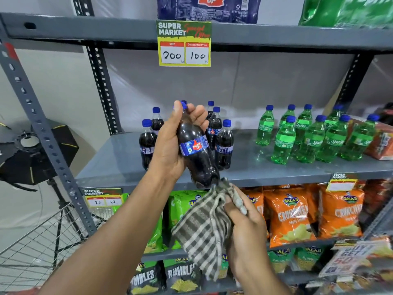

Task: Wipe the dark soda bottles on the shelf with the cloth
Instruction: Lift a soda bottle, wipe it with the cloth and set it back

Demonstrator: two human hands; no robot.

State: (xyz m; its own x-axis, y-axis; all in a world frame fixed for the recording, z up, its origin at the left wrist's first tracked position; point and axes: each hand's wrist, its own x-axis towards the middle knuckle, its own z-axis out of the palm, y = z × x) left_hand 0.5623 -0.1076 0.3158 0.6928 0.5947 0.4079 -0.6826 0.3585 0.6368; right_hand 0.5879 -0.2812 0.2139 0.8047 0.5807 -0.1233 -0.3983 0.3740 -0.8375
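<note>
Dark bottles (pixel 214 133), blue caps: clustered left on the grey shelf (pixel 244 167). Left hand (pixel 170 145): clamped round the neck and shoulder of one bottle (pixel 196 152), tilted, lifted in front of the cluster. Right hand (pixel 244 220): closed on the checked cloth (pixel 204 222), whose top corner touches that bottle's base. Green bottles (pixel 312 135): right on the same shelf.
</note>
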